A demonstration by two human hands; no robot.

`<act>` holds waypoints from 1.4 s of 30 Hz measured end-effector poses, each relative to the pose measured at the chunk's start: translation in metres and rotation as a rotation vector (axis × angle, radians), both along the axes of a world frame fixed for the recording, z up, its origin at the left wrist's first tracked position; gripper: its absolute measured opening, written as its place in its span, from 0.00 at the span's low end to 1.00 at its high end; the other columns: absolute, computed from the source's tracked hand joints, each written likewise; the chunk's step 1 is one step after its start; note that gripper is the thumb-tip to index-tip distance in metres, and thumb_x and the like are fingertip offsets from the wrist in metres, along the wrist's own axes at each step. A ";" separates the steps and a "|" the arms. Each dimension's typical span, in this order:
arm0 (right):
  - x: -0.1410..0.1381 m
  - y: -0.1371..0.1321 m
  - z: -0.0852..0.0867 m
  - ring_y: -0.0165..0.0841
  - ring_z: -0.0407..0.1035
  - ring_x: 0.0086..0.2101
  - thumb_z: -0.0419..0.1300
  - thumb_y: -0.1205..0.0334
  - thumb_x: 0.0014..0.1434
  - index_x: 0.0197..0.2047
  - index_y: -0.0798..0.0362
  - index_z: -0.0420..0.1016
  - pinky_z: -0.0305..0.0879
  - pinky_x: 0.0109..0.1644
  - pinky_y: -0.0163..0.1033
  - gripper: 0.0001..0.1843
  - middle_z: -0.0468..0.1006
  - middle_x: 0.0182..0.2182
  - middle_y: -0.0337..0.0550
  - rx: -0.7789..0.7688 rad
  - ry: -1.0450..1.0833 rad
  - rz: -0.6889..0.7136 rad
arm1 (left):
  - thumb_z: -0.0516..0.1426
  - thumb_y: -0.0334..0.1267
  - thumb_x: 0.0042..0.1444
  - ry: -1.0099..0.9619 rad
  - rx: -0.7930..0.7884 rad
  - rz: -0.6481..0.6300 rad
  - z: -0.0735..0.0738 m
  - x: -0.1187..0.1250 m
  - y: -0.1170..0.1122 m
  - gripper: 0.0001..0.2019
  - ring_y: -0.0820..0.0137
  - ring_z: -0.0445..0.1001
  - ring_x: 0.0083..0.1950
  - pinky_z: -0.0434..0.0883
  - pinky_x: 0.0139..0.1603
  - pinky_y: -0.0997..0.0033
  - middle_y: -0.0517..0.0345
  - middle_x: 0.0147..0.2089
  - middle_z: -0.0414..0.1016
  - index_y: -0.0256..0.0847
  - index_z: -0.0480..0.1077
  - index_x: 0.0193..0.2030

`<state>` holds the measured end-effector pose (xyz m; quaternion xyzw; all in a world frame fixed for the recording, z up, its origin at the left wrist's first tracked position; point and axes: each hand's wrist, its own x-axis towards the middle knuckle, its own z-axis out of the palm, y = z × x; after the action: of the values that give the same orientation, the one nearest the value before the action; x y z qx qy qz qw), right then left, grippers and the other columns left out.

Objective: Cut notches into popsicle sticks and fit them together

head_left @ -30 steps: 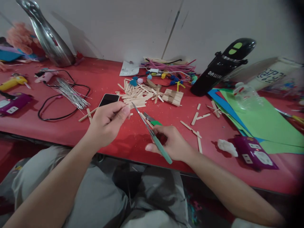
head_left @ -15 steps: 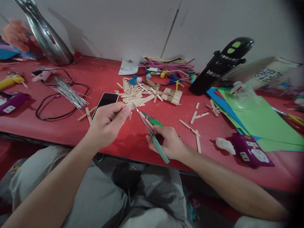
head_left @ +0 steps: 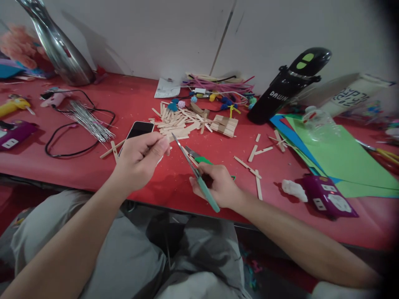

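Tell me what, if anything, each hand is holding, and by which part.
The right hand holds a teal-handled bladed tool, probably scissors, by its handle. The left hand is pinched; whether its fingers hold anything cannot be told.

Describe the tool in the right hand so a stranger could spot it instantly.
By the near edge of the red table, find the right hand. It grips a slim tool whose metal tip points toward the heap of wooden sticks. Its muted teal handle sets it apart from the brighter green knife just beyond.
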<state>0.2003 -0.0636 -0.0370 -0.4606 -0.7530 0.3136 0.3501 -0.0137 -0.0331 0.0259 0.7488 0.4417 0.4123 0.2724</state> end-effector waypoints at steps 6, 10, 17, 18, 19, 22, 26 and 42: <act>-0.003 -0.001 0.012 0.25 0.53 0.22 0.66 0.51 0.52 0.25 0.51 0.61 0.55 0.26 0.33 0.19 0.60 0.20 0.31 -0.131 0.009 -0.018 | 0.51 0.37 0.63 0.016 0.026 0.015 0.002 -0.003 0.002 0.14 0.78 0.57 0.20 0.55 0.20 0.75 0.65 0.18 0.60 0.39 0.68 0.26; -0.001 -0.002 0.014 0.26 0.56 0.23 0.65 0.46 0.53 0.27 0.52 0.64 0.57 0.28 0.34 0.20 0.62 0.21 0.33 -0.164 0.021 0.029 | 0.51 0.37 0.63 0.046 0.033 -0.003 0.002 -0.002 0.000 0.14 0.79 0.55 0.19 0.54 0.19 0.75 0.66 0.18 0.58 0.39 0.68 0.26; 0.001 -0.002 0.010 0.28 0.58 0.26 0.63 0.43 0.56 0.32 0.53 0.66 0.59 0.31 0.36 0.21 0.64 0.24 0.35 -0.193 0.057 0.084 | 0.51 0.38 0.63 0.062 -0.001 -0.031 0.000 0.002 -0.003 0.15 0.78 0.54 0.20 0.53 0.20 0.74 0.66 0.18 0.55 0.39 0.67 0.25; 0.002 -0.002 0.009 0.28 0.58 0.26 0.63 0.43 0.56 0.32 0.53 0.66 0.59 0.31 0.36 0.21 0.64 0.25 0.35 -0.195 0.060 0.090 | 0.51 0.38 0.63 0.058 -0.003 -0.033 0.001 0.002 -0.003 0.15 0.78 0.53 0.20 0.53 0.20 0.74 0.66 0.18 0.55 0.39 0.67 0.25; 0.002 -0.001 0.009 0.28 0.58 0.26 0.63 0.43 0.56 0.32 0.52 0.65 0.59 0.32 0.37 0.21 0.64 0.25 0.36 -0.194 0.060 0.095 | 0.51 0.37 0.63 0.054 -0.004 -0.036 0.001 0.002 -0.003 0.15 0.78 0.53 0.20 0.53 0.20 0.74 0.66 0.18 0.54 0.39 0.67 0.25; 0.003 -0.001 0.009 0.29 0.57 0.27 0.63 0.42 0.55 0.31 0.52 0.63 0.57 0.31 0.37 0.22 0.64 0.26 0.36 -0.188 0.061 0.121 | 0.51 0.37 0.62 0.052 -0.018 -0.056 0.002 0.003 -0.005 0.15 0.78 0.53 0.20 0.53 0.20 0.75 0.67 0.17 0.54 0.39 0.67 0.25; 0.003 -0.002 0.014 0.30 0.57 0.28 0.61 0.42 0.57 0.33 0.52 0.62 0.58 0.33 0.38 0.21 0.63 0.28 0.37 -0.187 0.089 0.193 | 0.51 0.36 0.61 0.061 -0.027 -0.096 0.001 0.007 -0.008 0.14 0.79 0.51 0.19 0.51 0.19 0.74 0.66 0.18 0.55 0.38 0.67 0.24; -0.004 -0.003 0.015 0.29 0.57 0.28 0.60 0.51 0.60 0.31 0.51 0.59 0.58 0.33 0.38 0.16 0.62 0.26 0.36 -0.154 0.081 0.129 | 0.51 0.36 0.61 0.051 -0.019 -0.098 0.000 0.011 -0.011 0.15 0.79 0.52 0.19 0.51 0.18 0.75 0.67 0.18 0.55 0.38 0.67 0.24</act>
<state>0.1965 -0.0664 -0.0221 -0.4237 -0.7399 0.4108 0.3231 -0.0030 -0.0442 0.0256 0.7772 0.4153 0.3751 0.2878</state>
